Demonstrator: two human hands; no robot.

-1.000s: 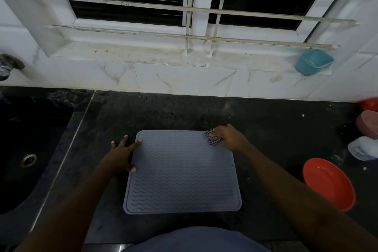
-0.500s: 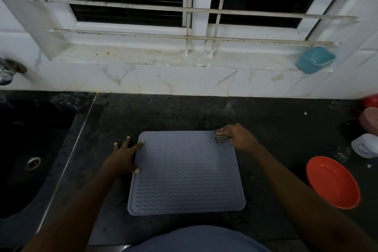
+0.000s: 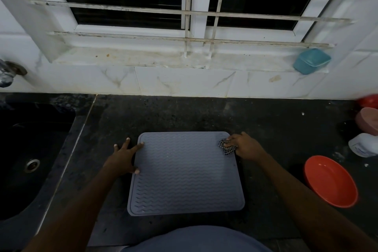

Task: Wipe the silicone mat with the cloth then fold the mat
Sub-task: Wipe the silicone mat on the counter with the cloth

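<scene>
A grey silicone mat (image 3: pixel 184 174) with wavy ridges lies flat on the dark counter in front of me. My left hand (image 3: pixel 122 159) rests spread on the counter at the mat's left edge, with a fingertip and the thumb touching the mat. My right hand (image 3: pixel 244 146) sits at the mat's far right corner, fingers closed on a small black-and-white checked cloth (image 3: pixel 226 146) bunched against the mat's surface.
A black sink (image 3: pixel 24 155) with a drain lies to the left, a tap (image 3: pixel 8 73) above it. An orange bowl (image 3: pixel 331 182), a white container (image 3: pixel 362 145) and a pink tub (image 3: pixel 368 120) stand at the right. A teal box (image 3: pixel 312 61) sits on the window sill.
My right hand has slid the cloth to the right along the mat's far edge, reaching the far right corner. My left hand stays put on the left edge.
</scene>
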